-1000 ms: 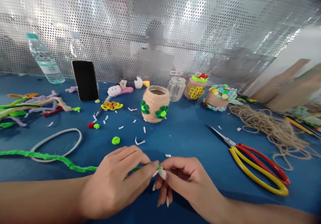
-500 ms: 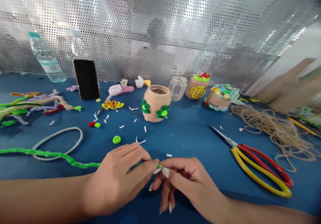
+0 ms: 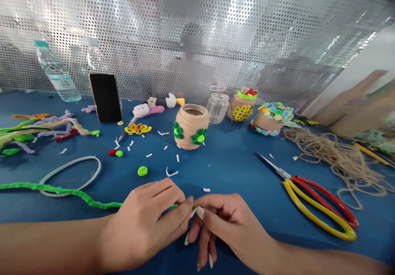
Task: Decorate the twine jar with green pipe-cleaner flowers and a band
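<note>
Hands nearly meeting, each narrowed to a fine pinch. The left hand [image 3: 145,225], palm down, holds a green pipe cleaner [image 3: 101,205] near its end; the right hand [image 3: 237,221] has thumb and forefinger brought together at the tip, apparently touching it, its other fingers loosely curled below. The pipe cleaner's long tail runs leftward from the left hand, across a white loop [image 3: 100,167] and out of view. Compared with half a second earlier, less bright green shows between the fingertips and the right hand's lower fingers droop slightly farther; this suggests small, careful handling of the tip, whose exact form the fingers hide. Just ahead of the hands lies a paper scrap [image 3: 206,190]; ahead of the left hand, a green pompom [image 3: 142,171]. Scissors [image 3: 286,179] lie to the right of the right hand, touched by neither. Straight ahead of the hands' meeting point stands a twine-wrapped jar [image 3: 191,125] bearing green flowers, its place unchanged. Beyond it are a clear jar [image 3: 217,109] and, well ahead of the left hand, a phone [image 3: 106,98].
</note>
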The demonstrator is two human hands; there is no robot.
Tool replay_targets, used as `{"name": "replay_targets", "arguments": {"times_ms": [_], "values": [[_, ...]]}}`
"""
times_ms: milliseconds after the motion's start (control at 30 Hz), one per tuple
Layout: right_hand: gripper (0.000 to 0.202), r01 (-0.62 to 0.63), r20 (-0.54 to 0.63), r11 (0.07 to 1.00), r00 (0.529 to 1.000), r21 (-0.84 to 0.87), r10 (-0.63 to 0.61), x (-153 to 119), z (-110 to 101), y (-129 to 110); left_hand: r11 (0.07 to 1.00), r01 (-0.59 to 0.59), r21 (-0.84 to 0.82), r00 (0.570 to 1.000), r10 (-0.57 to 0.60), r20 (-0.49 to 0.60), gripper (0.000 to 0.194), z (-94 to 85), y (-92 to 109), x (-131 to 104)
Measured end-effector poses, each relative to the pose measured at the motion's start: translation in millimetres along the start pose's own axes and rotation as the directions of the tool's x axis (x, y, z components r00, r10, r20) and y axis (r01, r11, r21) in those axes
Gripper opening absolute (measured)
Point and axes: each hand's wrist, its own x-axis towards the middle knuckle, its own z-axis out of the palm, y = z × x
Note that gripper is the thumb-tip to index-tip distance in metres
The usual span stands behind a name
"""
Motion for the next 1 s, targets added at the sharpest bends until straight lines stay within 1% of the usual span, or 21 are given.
{"name": "replay_targets", "arguments": {"times_ms": [167, 433, 667, 1000], "values": [[0.029, -0.028, 0.009, 0.999, 1.0, 0.017, 0.028, -0.5, 0.7, 0.1, 0.999, -0.016, -0.042, 1.0, 0.017, 0.013, 0.012, 0.2, 0.2, -2.7], [0.031, -0.045, 0.035, 0.999, 0.998, -0.001, 0.045, -1.2, 3.2, -2.0, 1.0, -0.016, -0.012, 1.0, 0.016, 0.015, 0.008, 3.5, 1.5, -5.5], [0.031, -0.06, 0.011, 0.998, 0.998, 0.001, 0.06, -1.8, 3.5, -1.2, 0.998, -0.061, 0.032, 0.998, 0.061, -0.013, 0.011, 8.2, -0.9, -10.0], [0.027, -0.051, -0.02, 0.999, 0.998, 0.006, 0.051, -1.7, 2.8, -0.2, 0.998, -0.054, 0.024, 0.998, 0.054, -0.034, 0.012, 8.5, -1.5, -9.3]]}}
